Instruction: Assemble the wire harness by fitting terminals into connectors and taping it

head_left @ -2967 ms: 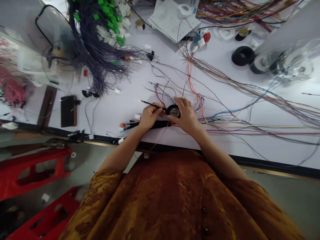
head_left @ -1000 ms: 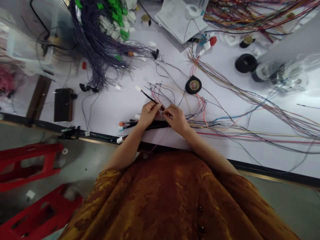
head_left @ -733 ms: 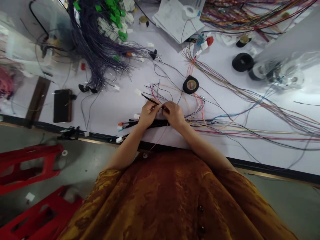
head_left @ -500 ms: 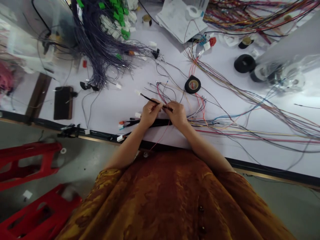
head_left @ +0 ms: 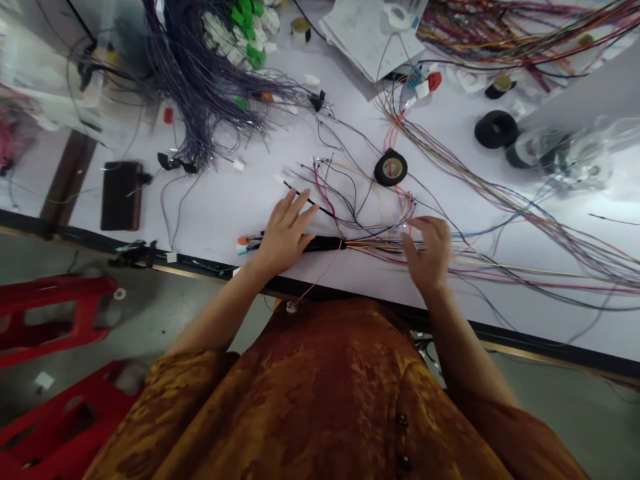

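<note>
The black bundle [head_left: 325,244] lies on the table [head_left: 225,213] close to its near edge, loose wires [head_left: 375,247] running out its right end. The left hand [head_left: 285,237] is spread wide, palm down, over the bundle's left part — gripping nothing I can see. A thin black cord [head_left: 320,208] runs by its fingertips; I can't tell if they touch. The right hand [head_left: 431,253] is half open above the wires, thumb and fingers apart, seemingly with no hold. I'd guess the wires are being sorted — picking one would need a small pinch. Beyond sits a tape roll [head_left: 391,167]; the red mark inside is too small to read. I can read no labels on the papers [head_left: 367,40] or phone [head_left: 121,197].
</note>
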`<state>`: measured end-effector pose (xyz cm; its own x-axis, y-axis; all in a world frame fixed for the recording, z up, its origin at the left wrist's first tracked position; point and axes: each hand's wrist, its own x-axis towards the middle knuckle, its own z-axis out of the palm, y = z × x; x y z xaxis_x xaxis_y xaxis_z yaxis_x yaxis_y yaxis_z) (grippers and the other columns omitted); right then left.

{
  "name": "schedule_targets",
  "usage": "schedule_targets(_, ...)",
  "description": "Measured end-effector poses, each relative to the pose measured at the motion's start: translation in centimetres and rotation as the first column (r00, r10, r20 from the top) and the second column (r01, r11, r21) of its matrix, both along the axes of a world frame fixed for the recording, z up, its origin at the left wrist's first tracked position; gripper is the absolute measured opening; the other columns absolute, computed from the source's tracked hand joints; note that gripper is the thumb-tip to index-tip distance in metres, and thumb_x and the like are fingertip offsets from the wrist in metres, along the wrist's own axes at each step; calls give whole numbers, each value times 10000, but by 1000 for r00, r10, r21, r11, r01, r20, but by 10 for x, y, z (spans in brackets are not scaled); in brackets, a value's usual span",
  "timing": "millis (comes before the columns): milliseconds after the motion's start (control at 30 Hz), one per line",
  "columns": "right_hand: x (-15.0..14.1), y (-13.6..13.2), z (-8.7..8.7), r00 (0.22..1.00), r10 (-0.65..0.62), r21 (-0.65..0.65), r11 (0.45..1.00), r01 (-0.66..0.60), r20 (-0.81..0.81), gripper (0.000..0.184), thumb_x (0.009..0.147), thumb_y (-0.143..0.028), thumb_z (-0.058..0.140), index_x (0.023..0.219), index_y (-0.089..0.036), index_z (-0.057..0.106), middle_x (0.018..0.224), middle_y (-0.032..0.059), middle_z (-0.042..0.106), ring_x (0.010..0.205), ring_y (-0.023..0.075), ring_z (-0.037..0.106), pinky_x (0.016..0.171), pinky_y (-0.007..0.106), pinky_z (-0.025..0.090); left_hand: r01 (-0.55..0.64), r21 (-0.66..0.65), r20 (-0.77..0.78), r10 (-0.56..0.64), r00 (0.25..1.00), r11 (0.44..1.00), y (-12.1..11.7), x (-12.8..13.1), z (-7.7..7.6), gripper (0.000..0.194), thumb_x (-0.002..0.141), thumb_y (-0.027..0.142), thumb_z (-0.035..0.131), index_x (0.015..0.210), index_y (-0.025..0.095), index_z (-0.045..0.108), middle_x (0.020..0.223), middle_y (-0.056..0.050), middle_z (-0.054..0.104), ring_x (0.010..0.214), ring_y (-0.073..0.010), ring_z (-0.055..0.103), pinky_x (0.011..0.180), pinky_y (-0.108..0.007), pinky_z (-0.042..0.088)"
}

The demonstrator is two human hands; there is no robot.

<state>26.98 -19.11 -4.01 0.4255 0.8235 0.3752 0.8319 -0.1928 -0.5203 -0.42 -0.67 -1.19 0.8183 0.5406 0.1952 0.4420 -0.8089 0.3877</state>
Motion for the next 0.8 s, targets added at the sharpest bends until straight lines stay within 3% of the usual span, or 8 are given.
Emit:
schedule_targets(100,52,-46,-11,963,-241,-4,970,243,118,376,897,-346,561,1196,-131,635,1227,192,612,1207,333,544,1039,557,395,61,23,-72,-59,996,998,3,10,-21,441,963,296,478,1391,191,500,1493,-147,462,1447,-327,321,1175,-561,260)
schedule_targets(200,99,-93,-25,862,-483,-140,853,503,157,471,905,-329,532,1328,-124,565,1406,268,507,1340,392,450,1091,627,286,34,24,-79,-32,996,999,7,15,-34,316,968,291,490,1232,181,623,1207,-135,623,1175,-288,545,1041,-483,424)
schedule_targets(267,122,-118,-35,819,-554,-274,773,572,149,482,912,-288,498,1368,-136,536,1467,273,460,1396,392,398,1102,643,250,2,29,-73,0,997,1000,8,16,-36,252,972,300,492,1105,184,673,1059,-116,636,1019,-264,571,924,-438,474)
schedule_targets(333,138,-134,-44,807,-574,-331,741,584,138,500,914,-272,470,1394,-139,514,1511,258,420,1439,380,347,1118,641,226,6,42,-68,-3,998,999,7,20,-36,237,978,302,484,1007,187,690,994,-104,628,952,-252,558,866,-418,473)
schedule_targets(400,152,-143,-51,783,-610,-333,719,611,121,528,903,-265,471,1414,-135,500,1540,249,385,1467,364,306,1143,611,201,42,49,-71,-39,997,998,5,28,-36,240,977,302,486,939,187,694,963,-99,624,921,-248,546,836,-408,463)
schedule_targets(567,188,-151,-57,653,-751,-328,595,734,98,578,858,-165,459,1432,-103,494,1534,292,363,1482,350,284,1170,545,157,151,-6,-80,-151,985,989,2,66,-42,201,956,256,516,894,185,694,922,-96,630,910,-256,550,828,-412,437)
schedule_targets(700,191,-155,-43,663,-741,-330,602,727,106,539,873,-239,501,1398,-121,525,1515,297,384,1450,393,326,1151,564,190,154,-110,23,-152,988,982,-2,75,-29,146,928,257,552,926,187,680,995,-101,656,980,-268,569,891,-419,430)
schedule_targets(800,153,-142,-23,698,-696,-87,694,714,169,483,804,-259,606,1276,-162,620,1367,280,540,1310,420,467,1099,561,288,71,-187,187,-36,982,980,-14,40,5,186,934,301,538,1013,195,669,1052,-91,678,1017,-251,588,919,-391,433)
